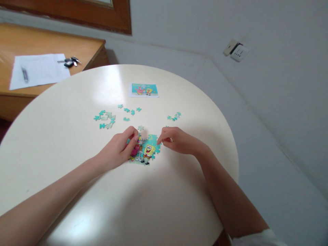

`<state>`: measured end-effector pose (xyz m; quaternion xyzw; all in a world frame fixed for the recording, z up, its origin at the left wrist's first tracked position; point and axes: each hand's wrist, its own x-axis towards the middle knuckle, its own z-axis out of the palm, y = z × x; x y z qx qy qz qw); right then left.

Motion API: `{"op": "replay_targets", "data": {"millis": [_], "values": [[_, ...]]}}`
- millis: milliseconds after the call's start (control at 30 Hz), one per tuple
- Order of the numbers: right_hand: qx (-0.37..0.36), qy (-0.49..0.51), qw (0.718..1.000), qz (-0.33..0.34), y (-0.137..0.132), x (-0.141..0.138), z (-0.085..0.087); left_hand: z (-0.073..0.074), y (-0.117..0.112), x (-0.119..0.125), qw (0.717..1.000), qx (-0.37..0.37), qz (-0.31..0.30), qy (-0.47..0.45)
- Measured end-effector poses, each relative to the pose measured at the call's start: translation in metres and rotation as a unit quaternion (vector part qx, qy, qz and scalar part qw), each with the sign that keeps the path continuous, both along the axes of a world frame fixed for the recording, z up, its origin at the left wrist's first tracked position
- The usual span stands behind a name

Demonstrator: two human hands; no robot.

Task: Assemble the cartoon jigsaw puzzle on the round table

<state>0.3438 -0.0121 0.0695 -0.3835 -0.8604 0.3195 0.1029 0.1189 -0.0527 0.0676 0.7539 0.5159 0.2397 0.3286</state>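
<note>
A partly assembled jigsaw puzzle (151, 140) with cartoon figures, one yellow and one pink, lies on the white round table (123, 205). My left hand (122, 146) is closed at its left side, thumb pressed to the curled forefinger, covering part of the picture. Whether a piece is between those fingers is hidden. At the puzzle's right edge, my right hand (178, 139) has its fingers bent and its forefinger tip touching the edge pieces. What it pinches, if anything, cannot be seen. A loose puzzle piece (140, 128) rests just above the puzzle.
Several loose pieces (105, 118) form a cluster at left, others (126, 110) lie mid-table, and a small joined strip (175, 117) is at right. A reference picture (145, 90) lies behind them. A wooden desk (84, 44) holds paper (41, 70) and keys (71, 61).
</note>
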Motion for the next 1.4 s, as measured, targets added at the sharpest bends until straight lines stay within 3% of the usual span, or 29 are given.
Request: {"op": "replay_targets", "data": {"millis": [267, 533, 767, 1400], "values": [[0.055, 0.021, 0.996, -0.069, 0.002, 0.002, 0.005, -0.003, 0.005, -0.005, 0.999, 0.018, 0.033, 0.026], [-0.004, -0.033, 0.998, -0.045, 0.001, 0.004, -0.002, 0.004, 0.008, -0.013, 0.991, 0.017, 0.077, 0.106], [-0.012, -0.057, 0.997, -0.056, 0.0, 0.002, -0.004, 0.009, 0.006, -0.013, 0.988, -0.002, 0.054, 0.142], [0.056, -0.068, 0.991, -0.099, 0.007, 0.007, -0.005, 0.005, 0.005, -0.008, 0.997, -0.041, 0.026, 0.06]]}}
